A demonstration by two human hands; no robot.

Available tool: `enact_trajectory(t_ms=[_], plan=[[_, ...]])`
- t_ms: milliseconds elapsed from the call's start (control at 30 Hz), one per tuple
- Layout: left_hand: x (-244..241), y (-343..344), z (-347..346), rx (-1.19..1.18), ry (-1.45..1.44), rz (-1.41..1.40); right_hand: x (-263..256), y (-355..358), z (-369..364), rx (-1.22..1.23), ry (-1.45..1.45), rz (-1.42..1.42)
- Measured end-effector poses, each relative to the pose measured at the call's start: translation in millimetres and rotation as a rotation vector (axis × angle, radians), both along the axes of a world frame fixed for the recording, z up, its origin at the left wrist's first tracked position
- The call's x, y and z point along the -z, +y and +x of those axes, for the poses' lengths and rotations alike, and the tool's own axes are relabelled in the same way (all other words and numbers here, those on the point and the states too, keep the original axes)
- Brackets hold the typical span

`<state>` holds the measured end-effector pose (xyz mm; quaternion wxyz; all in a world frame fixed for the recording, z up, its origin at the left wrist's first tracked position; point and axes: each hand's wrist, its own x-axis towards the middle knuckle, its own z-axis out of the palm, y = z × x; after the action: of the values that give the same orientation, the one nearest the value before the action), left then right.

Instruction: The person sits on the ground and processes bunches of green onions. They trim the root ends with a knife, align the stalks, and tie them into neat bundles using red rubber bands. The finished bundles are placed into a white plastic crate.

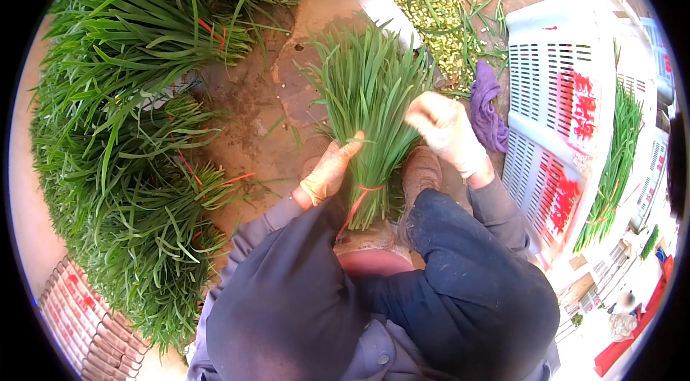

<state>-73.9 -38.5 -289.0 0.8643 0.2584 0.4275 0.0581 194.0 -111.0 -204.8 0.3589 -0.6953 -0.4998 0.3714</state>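
Note:
A bunch of Chinese chives lies between my shoes, its leaf tips pointing away from me. A red tie circles it near the cut stem ends. My left hand, in a pale thin glove, grips the bunch's left side with the thumb on top; its other fingers are mostly hidden. Just right of the leaves, my right hand, also gloved, is raised with curled, blurred fingers. Whether it pinches a leaf is unclear. Past the leaves lies a cleaver, its dark handle partly covered.
Tied chive bunches are heaped along the left. Chopped stem ends cover the floor beyond the cleaver. A purple cloth lies beside white plastic crates on the right; chives rest in one. Stacked crates stand at lower left.

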Motion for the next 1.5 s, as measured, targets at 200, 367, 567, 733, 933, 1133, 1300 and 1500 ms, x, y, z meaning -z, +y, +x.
enact_trajectory(t_ms=[200, 367, 567, 733, 933, 1133, 1300, 1500], plan=[[-2.7, 1.3, -3.6, 0.025, -0.017, 0.004, 7.9, 5.0, 13.7, 0.452, 0.089, 0.089], [-6.9, 2.2, -0.2, 0.05, -0.035, -0.028, -1.2, 17.9, 19.1, 0.0, -0.365, 0.221], [-7.6, 1.8, -0.7, 0.015, 0.0, -0.043, 7.2, 18.9, 16.8, -0.172, -0.491, 0.235], [-3.4, 1.1, -1.9, -0.011, 0.003, -0.071, -2.1, 10.8, 24.4, -0.236, -0.44, 0.15], [-6.7, 2.1, -3.5, -0.114, -0.062, -0.154, 13.7, -5.9, 54.6, 0.283, 0.177, -0.327], [-8.2, 3.5, -3.8, -0.042, -0.115, -0.122, 7.5, 17.2, 30.0, 0.509, -0.11, 0.199], [-18.9, 6.5, 3.1, 0.025, -0.126, -0.093, -27.0, 34.2, -6.1, 0.01, -0.568, 0.273], [1.7, 0.4, -10.3, -0.118, -0.231, -0.271, 5.2, 11.1, -14.8, 0.239, 0.159, -0.095]])
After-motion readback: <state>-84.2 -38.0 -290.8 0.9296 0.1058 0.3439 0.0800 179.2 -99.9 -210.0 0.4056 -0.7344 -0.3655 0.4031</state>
